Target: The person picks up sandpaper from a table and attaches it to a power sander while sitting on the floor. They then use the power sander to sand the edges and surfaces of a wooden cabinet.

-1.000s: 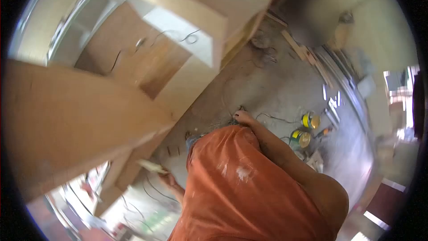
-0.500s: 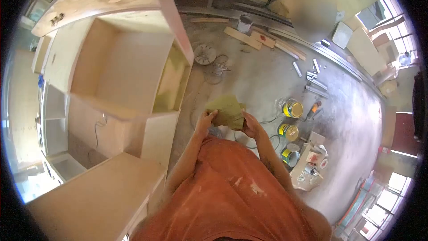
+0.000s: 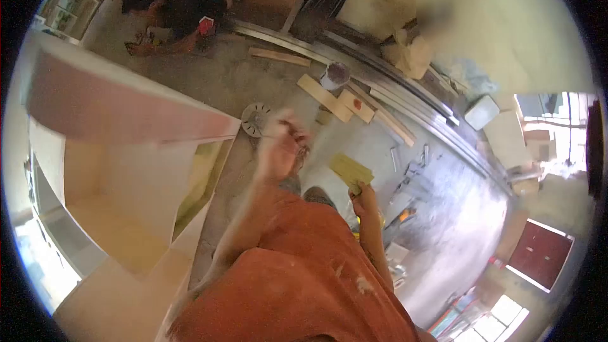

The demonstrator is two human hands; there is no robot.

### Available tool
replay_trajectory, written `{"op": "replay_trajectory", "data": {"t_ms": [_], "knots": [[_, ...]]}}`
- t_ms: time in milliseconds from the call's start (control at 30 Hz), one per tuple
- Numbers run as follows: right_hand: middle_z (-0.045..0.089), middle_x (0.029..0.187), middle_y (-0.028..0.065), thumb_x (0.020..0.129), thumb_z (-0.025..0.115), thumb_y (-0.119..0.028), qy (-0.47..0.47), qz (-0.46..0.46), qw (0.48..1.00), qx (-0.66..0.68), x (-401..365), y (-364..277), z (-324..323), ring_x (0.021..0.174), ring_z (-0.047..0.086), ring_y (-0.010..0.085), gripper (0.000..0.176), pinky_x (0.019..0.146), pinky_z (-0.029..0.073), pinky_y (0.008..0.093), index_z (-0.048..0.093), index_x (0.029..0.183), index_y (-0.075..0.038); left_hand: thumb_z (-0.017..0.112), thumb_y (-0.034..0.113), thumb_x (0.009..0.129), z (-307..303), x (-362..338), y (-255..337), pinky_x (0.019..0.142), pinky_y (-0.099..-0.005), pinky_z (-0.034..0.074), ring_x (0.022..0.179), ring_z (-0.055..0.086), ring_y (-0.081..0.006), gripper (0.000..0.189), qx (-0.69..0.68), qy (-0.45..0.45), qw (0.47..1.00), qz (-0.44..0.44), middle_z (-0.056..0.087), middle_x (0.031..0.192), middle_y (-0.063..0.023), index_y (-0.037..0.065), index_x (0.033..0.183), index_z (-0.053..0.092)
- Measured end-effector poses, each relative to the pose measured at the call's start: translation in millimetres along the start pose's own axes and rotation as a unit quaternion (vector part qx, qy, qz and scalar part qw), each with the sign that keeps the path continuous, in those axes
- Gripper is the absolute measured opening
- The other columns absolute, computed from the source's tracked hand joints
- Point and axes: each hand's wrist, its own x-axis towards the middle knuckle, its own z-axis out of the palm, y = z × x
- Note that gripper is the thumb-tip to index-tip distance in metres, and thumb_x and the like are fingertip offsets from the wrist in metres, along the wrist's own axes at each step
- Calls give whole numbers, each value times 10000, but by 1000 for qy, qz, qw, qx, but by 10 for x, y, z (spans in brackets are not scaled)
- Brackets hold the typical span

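A folded yellow-green sheet (image 3: 347,170) is pinched in my right hand (image 3: 363,195), held out in front of my orange shirt. My left hand (image 3: 286,145) is raised to the left of it, apart from the sheet and smeared by motion, so its fingers are unclear. Below and left of that hand stands a wooden cabinet with an open compartment (image 3: 120,183) and a pinkish curved panel (image 3: 126,104) across its top edge.
Another person (image 3: 183,9) in dark clothing is low down at the upper left. Wood pieces (image 3: 323,96), a bucket (image 3: 335,75) and long metal profiles (image 3: 411,98) lie ahead. A round slotted disc (image 3: 256,120) is on the floor.
My left hand has let go of the sheet and moved up and left. My right hand keeps the sheet, now farther right. The view has turned, bringing the other person into sight.
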Motion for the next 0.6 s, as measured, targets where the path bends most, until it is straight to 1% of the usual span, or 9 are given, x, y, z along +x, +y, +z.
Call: {"op": "replay_trajectory", "data": {"t_ms": [33,100,200,300,367,433,467,533,600], "knots": [[615,977,14,946,576,-172,-24,-26,999,22,119,-140,-36,862,597,173,240,650,509,309,548,1177,-115,659,162,858,129,-142,440,893,-384,475,1001,590,-277,509,37,-20,997,71,609,1125,-123,47,1317,470],[620,1021,8,950,567,-169,-42,-23,999,-20,-8,-871,534,871,596,152,252,654,498,308,546,1198,-127,658,154,855,232,-479,1184,898,-385,473,1012,588,-281,499,177,1,957,229,608,1132,-125,47,1308,479],[621,1046,7,951,571,-177,-43,-19,996,-74,524,-1384,1204,871,593,146,269,680,504,325,543,1213,-129,656,141,849,82,-854,1704,907,-387,470,1027,584,-288,484,446,172,803,357,607,1141,-128,46,1294,493],[623,1096,17,952,576,-189,-159,19,959,-232,1626,-1429,1264,926,596,145,280,721,514,335,537,1220,-118,654,129,844,-172,-1022,1827,915,-388,466,1043,580,-295,469,567,342,679,316,606,1151,-131,45,1281,506],[632,1099,40,962,573,-221,-104,126,924,-346,2621,-1270,1354,913,620,163,277,683,527,332,542,1213,-109,653,120,840,-308,-1092,1635,920,-390,464,1053,578,-299,459,596,434,625,257,605,1157,-134,44,1271,515],[641,1082,73,985,532,-239,-99,201,901,-373,3975,-993,1088,849,644,187,279,635,543,340,545,1224,-96,651,112,837,-515,-972,1409,926,-391,462,1064,575,-304,450,611,483,593,206,605,1163,-136,43,1262,524],[653,1008,102,1004,494,-270,-116,139,860,-478,4378,-916,1190,763,649,206,296,609,550,342,571,1194,-57,650,108,835,-647,-958,1270,929,-391,461,1069,574,-306,445,615,503,576,190,604,1167,-137,43,1258,528],[636,1058,113,997,495,-270,-165,70,737,-652,4944,-885,1643,833,630,215,322,666,535,353,546,1230,-54,649,100,831,-819,-856,1019,934,-392,459,1079,572,-311,436,619,523,567,147,604,1173,-139,42,1249,537],[618,1107,124,991,495,-269,-198,-78,601,-771,5412,-818,2230,902,610,224,352,722,520,364,522,1267,-52,648,91,828,-982,-711,751,940,-393,457,1090,569,-315,427,612,545,559,129,603,1179,-141,42,1240,546]]}}
